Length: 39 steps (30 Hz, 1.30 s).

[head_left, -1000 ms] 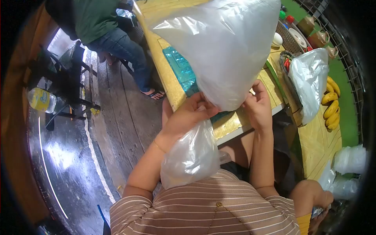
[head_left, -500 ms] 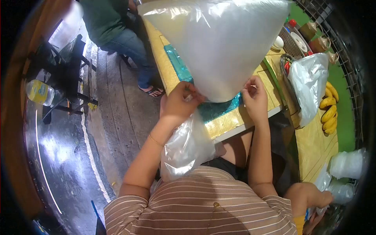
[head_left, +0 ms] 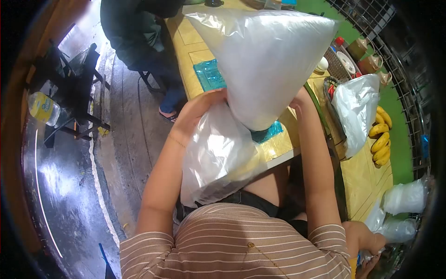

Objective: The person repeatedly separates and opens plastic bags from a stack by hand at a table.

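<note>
A large clear plastic bag [head_left: 274,65], puffed full of air, stands wide above the table and narrows toward me. My left hand [head_left: 210,100] grips it low on its left side, with the fingertips mostly hidden behind the plastic. At the opposite side my right hand [head_left: 301,100] holds the bag's lower edge, its fingers curled and partly covered. A second crumpled clear plastic sheet or bag [head_left: 218,153] hangs below my left hand over my lap. Beneath the puffed bag lies a flat teal plastic packet [head_left: 209,74] on the yellow table [head_left: 188,37].
Yellow bananas [head_left: 382,139] and a white plastic bag [head_left: 357,104] over a basket lie to the right. Pitchers [head_left: 371,63] stand by a wire grille. A seated person [head_left: 134,42] is at the far left of the table. Another person's arm [head_left: 367,237] shows lower right.
My hands have moved slightly up and turned farther around the bag. The puffed bag has tilted and come lower in view. The lower plastic has spread out. The other person has leaned toward the table.
</note>
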{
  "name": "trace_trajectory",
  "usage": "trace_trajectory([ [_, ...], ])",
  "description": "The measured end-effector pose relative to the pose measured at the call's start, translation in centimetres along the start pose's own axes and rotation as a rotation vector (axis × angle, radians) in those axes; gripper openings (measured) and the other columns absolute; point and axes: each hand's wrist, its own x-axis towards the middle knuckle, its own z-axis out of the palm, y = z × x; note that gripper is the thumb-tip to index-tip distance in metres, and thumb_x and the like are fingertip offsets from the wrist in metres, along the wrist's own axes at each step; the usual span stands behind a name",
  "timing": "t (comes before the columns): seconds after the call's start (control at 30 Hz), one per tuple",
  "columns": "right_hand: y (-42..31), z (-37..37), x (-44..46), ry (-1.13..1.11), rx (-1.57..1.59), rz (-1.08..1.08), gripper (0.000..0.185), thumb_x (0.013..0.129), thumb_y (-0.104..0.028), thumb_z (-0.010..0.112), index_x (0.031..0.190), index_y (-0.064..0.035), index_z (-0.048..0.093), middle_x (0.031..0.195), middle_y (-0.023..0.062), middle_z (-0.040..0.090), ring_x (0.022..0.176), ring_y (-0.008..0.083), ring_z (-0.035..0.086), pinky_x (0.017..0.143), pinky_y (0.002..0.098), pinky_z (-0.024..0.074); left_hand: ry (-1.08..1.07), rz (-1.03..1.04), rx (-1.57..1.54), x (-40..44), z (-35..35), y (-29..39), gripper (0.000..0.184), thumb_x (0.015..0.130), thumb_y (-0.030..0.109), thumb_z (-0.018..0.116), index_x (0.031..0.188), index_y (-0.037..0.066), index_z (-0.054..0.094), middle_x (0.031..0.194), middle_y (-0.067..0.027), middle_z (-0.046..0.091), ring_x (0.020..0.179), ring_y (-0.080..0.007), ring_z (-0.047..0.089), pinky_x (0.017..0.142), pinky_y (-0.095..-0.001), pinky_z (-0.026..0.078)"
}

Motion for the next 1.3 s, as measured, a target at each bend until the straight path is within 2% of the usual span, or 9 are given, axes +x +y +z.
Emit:
trace_trajectory([
  [0.2, 0.5, -0.8, 1.6, 0.005, 0.062, 0.118, 0.030, 0.074, -0.008, 0.060, 0.101, 0.0018, 0.053, 0.081, 0.0078, 0.058, 0.064, 0.0133, 0.056, 0.050, 0.0274, 0.0466, 0.108, -0.032, 0.006, 1.5, -0.8, 0.4, 0.017, 0.082, 0.012, 0.054, 0.093, 0.001, 0.059, 0.090, -0.0041, 0.060, 0.078, -0.0116, 0.057, 0.070, -0.0234, 0.046],
  [0.3, 0.1, 0.2, 1.5, 0.002, 0.111, 0.149, 0.030, 0.074, -0.008, 0.060, 0.101, 0.0020, 0.053, 0.082, 0.0077, 0.058, 0.064, 0.0135, 0.056, 0.050, 0.0272, 0.0467, 0.159, 0.055, 0.453, 1.4, 0.6, -0.1, 0.019, 0.079, 0.010, 0.055, 0.095, 0.001, 0.060, 0.086, -0.0031, 0.060, 0.075, -0.0118, 0.057, 0.066, -0.0227, 0.045],
  [0.37, -0.4, 0.9, 1.1, -0.004, 0.148, 0.164, 0.030, 0.074, -0.008, 0.061, 0.101, 0.0021, 0.053, 0.082, 0.0076, 0.058, 0.064, 0.0135, 0.056, 0.050, 0.0271, 0.0467, 0.325, 0.458, 0.879, 1.5, 1.8, -1.4, 0.019, 0.076, 0.007, 0.055, 0.094, 0.001, 0.059, 0.083, -0.0036, 0.060, 0.072, -0.0117, 0.056, 0.064, -0.0231, 0.045],
  [0.6, -1.8, 2.3, -0.6, 0.000, 0.279, 0.170, 0.031, 0.073, -0.008, 0.062, 0.100, 0.0024, 0.053, 0.082, 0.0073, 0.058, 0.064, 0.0138, 0.057, 0.050, 0.0269, 0.0468, 0.325, 0.556, 0.970, 1.0, 2.2, -1.4, 0.021, 0.075, 0.006, 0.057, 0.095, 0.002, 0.058, 0.081, -0.0054, 0.058, 0.071, -0.0110, 0.054, 0.064, -0.0238, 0.044],
  [0.67, -1.1, 1.4, -0.8, 0.082, 0.149, 0.057, 0.029, 0.074, -0.009, 0.062, 0.099, 0.0022, 0.053, 0.081, 0.0065, 0.057, 0.065, 0.0132, 0.056, 0.052, 0.0263, 0.0464, 0.533, 0.466, 0.972, -0.2, 2.7, -1.0, 0.020, 0.073, 0.004, 0.060, 0.093, 0.002, 0.055, 0.081, -0.0039, 0.055, 0.073, -0.0098, 0.052, 0.067, -0.0226, 0.042],
  [0.87, -0.2, 0.9, -7.0, 0.797, -0.267, -0.615, 0.011, 0.085, -0.012, 0.053, 0.087, -0.0012, 0.051, 0.074, 0.0018, 0.051, 0.067, 0.0083, 0.046, 0.062, 0.0216, 0.0399, 0.519, 0.676, 0.725, -6.7, 5.7, 0.8, 0.022, 0.075, 0.000, 0.061, 0.093, 0.001, 0.050, 0.080, -0.0015, 0.048, 0.077, -0.0081, 0.046, 0.069, -0.0192, 0.038],
  [1.0, 0.1, 6.8, -13.9, 0.231, -0.281, -0.749, 0.036, 0.064, -0.014, 0.074, 0.091, -0.0014, 0.054, 0.085, 0.0070, 0.051, 0.074, 0.0165, 0.050, 0.068, 0.0262, 0.0412, 0.312, 0.697, 0.605, -8.7, 9.5, -0.5, 0.035, 0.074, -0.003, 0.061, 0.103, 0.001, 0.043, 0.084, -0.0037, 0.047, 0.076, -0.0077, 0.044, 0.069, -0.0182, 0.038],
  [1.07, 0.2, 8.8, -15.2, 0.056, -0.161, -0.644, 0.025, 0.066, -0.011, 0.073, 0.083, -0.0014, 0.057, 0.084, 0.0083, 0.055, 0.076, 0.0180, 0.053, 0.067, 0.0273, 0.0417, 0.210, 0.654, 0.598, -9.4, 10.6, -1.1, 0.039, 0.073, -0.004, 0.062, 0.106, 0.001, 0.040, 0.085, -0.0043, 0.047, 0.076, -0.0077, 0.044, 0.069, -0.0179, 0.038],
  [1.3, 1.0, 8.8, -17.8, 0.145, -0.143, -0.545, 0.006, 0.074, -0.001, 0.061, 0.077, 0.0004, 0.056, 0.068, 0.0079, 0.055, 0.063, 0.0170, 0.053, 0.058, 0.0251, 0.0416, 0.003, 0.501, 0.708, -11.0, 10.6, -1.7, 0.041, 0.071, -0.001, 0.067, 0.107, -0.001, 0.047, 0.087, -0.0065, 0.055, 0.077, -0.0073, 0.051, 0.061, -0.0176, 0.041],
])
